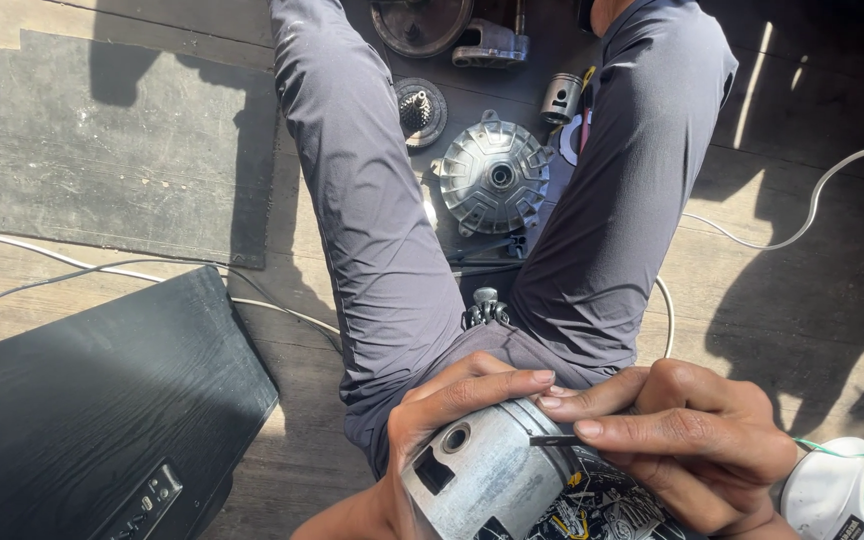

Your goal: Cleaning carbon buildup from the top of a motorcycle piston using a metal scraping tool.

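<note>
The left hand (pixel 452 410) cups a grey cylindrical metal motor housing (pixel 487 475) on the lap, fingers wrapped around it; the right hand (pixel 687 440) pinches a thin dark metal strip (pixel 555 440) against its rim. Best to hold the housing steady and keep the strip flat.

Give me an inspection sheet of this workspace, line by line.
Surface: wooden plank floor, dark mat at upper left.
Job's things: silver metal cylinder on the lap; thin dark tool laid against its top.
Clutter: finned round cover, small piston, toothed part between the legs.
Grippers: left hand grips the cylinder; right hand pinches the tool.
Cables: white cables cross the floor on both sides.
Surroundings: black case at left; white device at lower right.
</note>
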